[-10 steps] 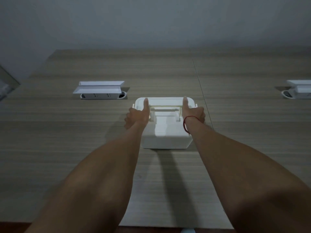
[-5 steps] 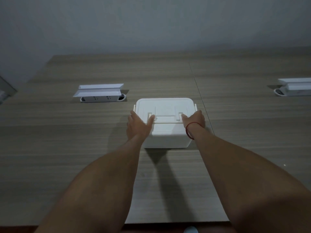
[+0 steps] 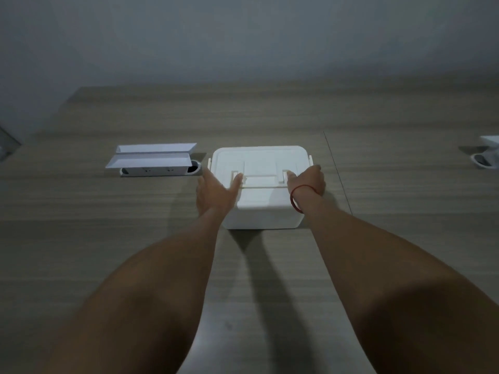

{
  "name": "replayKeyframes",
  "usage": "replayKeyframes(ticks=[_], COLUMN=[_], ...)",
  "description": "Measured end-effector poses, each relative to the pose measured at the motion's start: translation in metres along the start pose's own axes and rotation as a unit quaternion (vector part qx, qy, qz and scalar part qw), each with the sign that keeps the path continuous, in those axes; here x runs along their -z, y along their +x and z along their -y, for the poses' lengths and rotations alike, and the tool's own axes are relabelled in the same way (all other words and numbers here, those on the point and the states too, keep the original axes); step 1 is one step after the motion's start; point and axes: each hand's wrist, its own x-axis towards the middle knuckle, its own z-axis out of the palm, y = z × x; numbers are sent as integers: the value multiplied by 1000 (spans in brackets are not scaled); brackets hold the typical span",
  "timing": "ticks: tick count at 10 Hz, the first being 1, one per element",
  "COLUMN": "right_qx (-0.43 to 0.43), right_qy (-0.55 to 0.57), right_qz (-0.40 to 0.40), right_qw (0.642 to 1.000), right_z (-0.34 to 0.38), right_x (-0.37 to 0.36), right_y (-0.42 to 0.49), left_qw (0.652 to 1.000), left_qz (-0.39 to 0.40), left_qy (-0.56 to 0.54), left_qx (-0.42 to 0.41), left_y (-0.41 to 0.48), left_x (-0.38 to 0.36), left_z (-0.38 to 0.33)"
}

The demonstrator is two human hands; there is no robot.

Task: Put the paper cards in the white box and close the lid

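The white box (image 3: 260,211) stands on the wooden table just past mid-view, with its lid (image 3: 259,160) lying flat and closed on top. My left hand (image 3: 213,194) is against the box's front left corner, fingers stretched out along the left side and the thumb resting on the lid's front edge. At the front right corner, my right hand (image 3: 310,179), with a red band at the wrist, cups the box, thumb on the lid and fingers curled round the right side. No paper cards are in sight.
A white pop-up socket unit (image 3: 154,163) with raised flaps sits on the table left of the box. A second one (image 3: 488,155) is at the far right edge. A seam (image 3: 337,171) in the tabletop runs just right of the box. A grey wall stands behind.
Both hands have slid back from the lid's far part to its front corners. The raised handle seen a second ago now lies flat. The view has shifted slightly.
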Motion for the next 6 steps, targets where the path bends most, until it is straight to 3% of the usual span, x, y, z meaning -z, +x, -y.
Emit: replayKeyframes(ticks=[3, 5, 6], right_qx=[3, 4, 32], right_qy=[-18, 4, 10], right_qz=[-24, -4, -1], right_qw=[1000, 1000, 999], right_z=[31, 15, -3], right_x=[-25, -10, 1], right_y=[43, 8, -19], left_qw=[1000, 997, 996], left_qz=[30, 72, 78], left_qy=[-6, -39, -37], left_qx=[7, 14, -28], left_y=[54, 18, -16], left_x=[-11, 14, 20], left_z=[-17, 0, 23])
